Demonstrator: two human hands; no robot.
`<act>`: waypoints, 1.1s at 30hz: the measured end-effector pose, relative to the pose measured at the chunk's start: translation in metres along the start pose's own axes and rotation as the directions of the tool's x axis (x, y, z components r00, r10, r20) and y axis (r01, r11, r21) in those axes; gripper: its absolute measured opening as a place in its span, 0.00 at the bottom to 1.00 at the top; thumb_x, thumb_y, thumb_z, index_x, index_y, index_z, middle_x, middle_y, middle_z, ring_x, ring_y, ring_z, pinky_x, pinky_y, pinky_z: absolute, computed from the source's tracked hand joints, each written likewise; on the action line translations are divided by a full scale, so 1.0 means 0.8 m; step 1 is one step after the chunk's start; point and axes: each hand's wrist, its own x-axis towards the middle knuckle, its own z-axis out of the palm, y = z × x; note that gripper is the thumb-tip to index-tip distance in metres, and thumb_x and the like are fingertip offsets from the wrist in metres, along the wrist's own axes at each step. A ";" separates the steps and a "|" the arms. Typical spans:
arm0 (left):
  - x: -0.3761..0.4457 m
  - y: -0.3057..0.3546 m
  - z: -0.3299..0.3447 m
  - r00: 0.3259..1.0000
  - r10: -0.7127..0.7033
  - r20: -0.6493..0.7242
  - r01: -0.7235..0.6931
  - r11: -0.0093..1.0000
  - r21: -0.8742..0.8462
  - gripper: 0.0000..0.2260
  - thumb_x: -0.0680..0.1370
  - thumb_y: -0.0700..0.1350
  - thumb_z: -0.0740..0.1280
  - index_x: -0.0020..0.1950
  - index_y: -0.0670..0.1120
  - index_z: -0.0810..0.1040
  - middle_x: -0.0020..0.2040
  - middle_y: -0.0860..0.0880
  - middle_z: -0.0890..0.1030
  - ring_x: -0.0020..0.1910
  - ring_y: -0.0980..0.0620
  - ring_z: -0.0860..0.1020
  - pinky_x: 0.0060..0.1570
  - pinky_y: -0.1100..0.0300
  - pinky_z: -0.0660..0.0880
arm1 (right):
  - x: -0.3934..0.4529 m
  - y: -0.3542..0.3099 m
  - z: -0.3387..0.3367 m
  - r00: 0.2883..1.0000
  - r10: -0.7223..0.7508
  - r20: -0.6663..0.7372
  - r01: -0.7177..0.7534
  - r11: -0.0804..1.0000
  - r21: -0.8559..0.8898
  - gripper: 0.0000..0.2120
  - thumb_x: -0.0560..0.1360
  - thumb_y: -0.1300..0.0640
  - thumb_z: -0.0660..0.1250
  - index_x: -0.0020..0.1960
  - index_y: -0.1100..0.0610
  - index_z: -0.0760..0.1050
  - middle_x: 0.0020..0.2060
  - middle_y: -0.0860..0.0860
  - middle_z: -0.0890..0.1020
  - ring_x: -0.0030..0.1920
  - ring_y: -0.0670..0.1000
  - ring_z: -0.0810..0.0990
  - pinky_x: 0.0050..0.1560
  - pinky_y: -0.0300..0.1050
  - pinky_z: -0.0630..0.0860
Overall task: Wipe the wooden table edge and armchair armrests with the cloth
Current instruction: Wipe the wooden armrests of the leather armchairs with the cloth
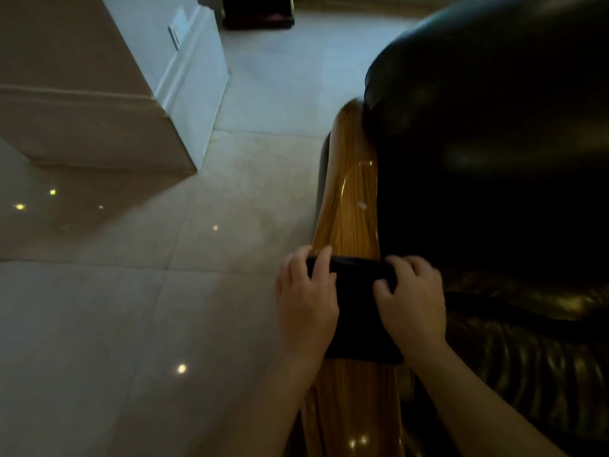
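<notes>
— Where is the cloth (357, 311)?
— It lies flat across the wooden armrest (351, 206), near us.
— And the hands?
— The left hand (306, 301) and right hand (412, 308) press on it, fingers (321, 262) curled over its far edge.

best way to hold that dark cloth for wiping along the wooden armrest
Hold the dark cloth at its two side edges from above, as the left hand and right hand do. It lies flat across the narrow wooden armrest, so fingers can curl over its far edge and press it down.
</notes>
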 end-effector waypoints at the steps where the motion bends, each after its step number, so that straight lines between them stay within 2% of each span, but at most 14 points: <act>1: -0.005 0.000 0.005 0.999 0.030 -0.025 -0.029 0.999 0.036 0.17 0.79 0.44 0.64 0.67 0.42 0.74 0.64 0.39 0.74 0.64 0.40 0.71 0.61 0.46 0.70 | -0.004 -0.001 0.004 0.998 -0.037 -0.057 0.036 0.999 -0.024 0.21 0.76 0.55 0.65 0.68 0.59 0.72 0.66 0.59 0.73 0.66 0.58 0.70 0.63 0.52 0.70; 3: -0.019 -0.001 0.018 0.987 0.161 -0.007 -0.161 0.985 0.062 0.17 0.81 0.45 0.60 0.69 0.40 0.71 0.69 0.38 0.70 0.71 0.40 0.65 0.68 0.44 0.64 | -0.017 -0.002 0.013 0.981 -0.141 -0.132 0.138 0.990 -0.031 0.22 0.78 0.56 0.62 0.70 0.62 0.68 0.71 0.62 0.69 0.71 0.60 0.66 0.69 0.54 0.64; 5: -0.031 -0.002 0.030 0.969 0.242 0.045 -0.244 0.969 0.046 0.18 0.82 0.44 0.58 0.69 0.39 0.69 0.71 0.39 0.68 0.73 0.42 0.62 0.70 0.44 0.62 | -0.033 -0.002 0.023 0.977 -0.185 -0.103 0.186 0.983 -0.007 0.22 0.81 0.56 0.58 0.72 0.64 0.66 0.73 0.62 0.66 0.74 0.59 0.62 0.72 0.52 0.59; 9: -0.034 -0.002 0.039 0.972 0.197 0.125 -0.204 0.978 0.045 0.21 0.82 0.46 0.54 0.73 0.38 0.61 0.74 0.39 0.61 0.75 0.43 0.56 0.72 0.44 0.58 | -0.047 -0.003 0.041 0.983 -0.176 0.053 0.173 0.983 0.062 0.24 0.83 0.53 0.49 0.76 0.64 0.56 0.76 0.60 0.57 0.77 0.55 0.53 0.75 0.46 0.49; 15: -0.026 0.002 0.040 0.971 0.132 0.199 -0.151 0.985 0.084 0.25 0.83 0.50 0.48 0.76 0.39 0.51 0.77 0.40 0.51 0.77 0.45 0.48 0.73 0.45 0.52 | -0.040 0.001 0.043 0.981 -0.183 0.062 0.181 0.983 0.038 0.28 0.82 0.48 0.44 0.77 0.63 0.52 0.77 0.59 0.53 0.78 0.54 0.50 0.77 0.53 0.50; 19: -0.022 0.005 0.039 0.982 0.068 0.178 -0.099 0.980 0.170 0.26 0.82 0.53 0.47 0.77 0.41 0.49 0.78 0.41 0.50 0.77 0.45 0.47 0.74 0.44 0.48 | -0.036 0.004 0.047 0.989 -0.125 0.076 0.127 0.992 -0.014 0.28 0.81 0.45 0.42 0.77 0.58 0.45 0.76 0.53 0.46 0.78 0.53 0.45 0.77 0.57 0.48; 23: -0.018 0.005 0.038 0.980 0.052 0.193 -0.102 0.961 0.258 0.27 0.82 0.54 0.47 0.77 0.41 0.48 0.78 0.42 0.49 0.77 0.46 0.46 0.73 0.42 0.46 | -0.033 0.006 0.049 0.993 -0.083 0.083 0.088 0.994 -0.064 0.29 0.81 0.43 0.41 0.76 0.56 0.41 0.76 0.53 0.45 0.78 0.54 0.44 0.76 0.61 0.48; 33: 0.018 0.009 0.041 0.974 0.046 0.220 -0.115 0.943 0.313 0.27 0.82 0.54 0.47 0.77 0.42 0.47 0.78 0.42 0.49 0.77 0.47 0.46 0.73 0.42 0.45 | -0.001 -0.003 0.047 0.989 -0.073 0.125 0.077 0.997 -0.026 0.31 0.81 0.43 0.40 0.78 0.58 0.46 0.78 0.55 0.50 0.78 0.54 0.45 0.76 0.59 0.47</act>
